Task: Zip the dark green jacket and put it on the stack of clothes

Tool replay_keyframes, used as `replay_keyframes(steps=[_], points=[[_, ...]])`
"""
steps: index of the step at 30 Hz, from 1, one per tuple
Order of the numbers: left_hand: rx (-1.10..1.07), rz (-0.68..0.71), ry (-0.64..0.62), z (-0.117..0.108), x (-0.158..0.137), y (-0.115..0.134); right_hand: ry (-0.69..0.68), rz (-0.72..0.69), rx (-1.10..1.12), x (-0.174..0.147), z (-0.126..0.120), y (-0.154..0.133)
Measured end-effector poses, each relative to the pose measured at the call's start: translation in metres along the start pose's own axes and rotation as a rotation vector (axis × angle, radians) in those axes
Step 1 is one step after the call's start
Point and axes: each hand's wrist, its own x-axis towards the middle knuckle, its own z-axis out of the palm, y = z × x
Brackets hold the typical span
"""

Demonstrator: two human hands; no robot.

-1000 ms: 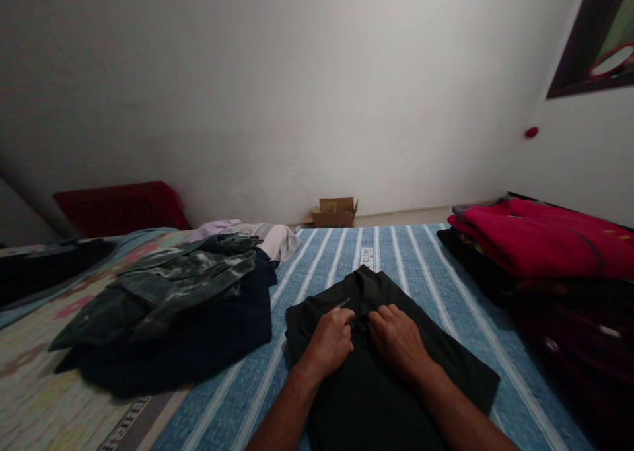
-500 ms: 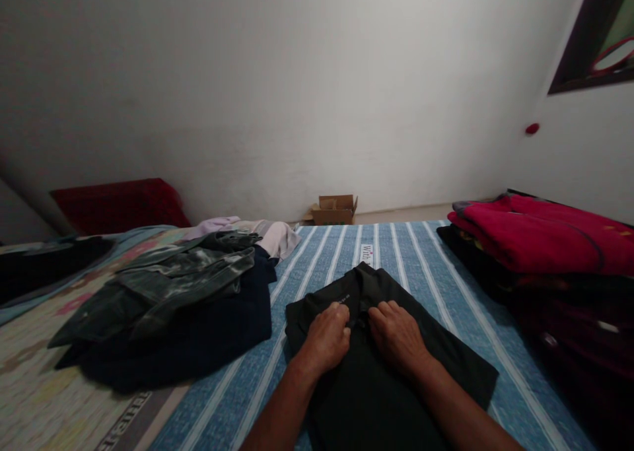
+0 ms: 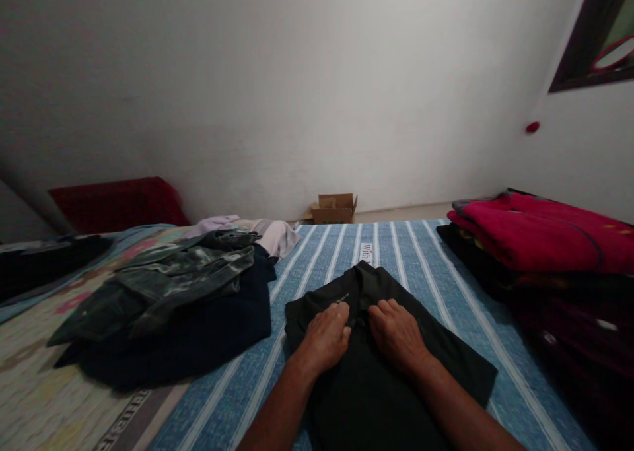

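Barely shifted, hands (image 3: 327, 335) (image 3: 397, 335), dark shirt (image 3: 369, 391), apparently pinched

Home, apparently bedroom: striped bedsheet (image 3: 297, 273), stacked folded clothes (image 3: 539, 243).

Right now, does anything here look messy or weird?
A little: left of the dark shirt, the mottled grey-green garment lies rumpled on navy cloth, while the pink garment on the right looks neatly folded. I see nothing spilled.

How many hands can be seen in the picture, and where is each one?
2. The left hand and the right hand are both on the dark garment, side by side with a gap between.
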Motion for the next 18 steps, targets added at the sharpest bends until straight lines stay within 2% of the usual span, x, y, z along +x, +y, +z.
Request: replay_keyframes(steps=[18], points=[[0.024, -0.028, 0.007, 0.0035, 0.0030, -0.0013, -0.024, 0.005, 0.009, -0.0004, -0.0029, 0.0005]])
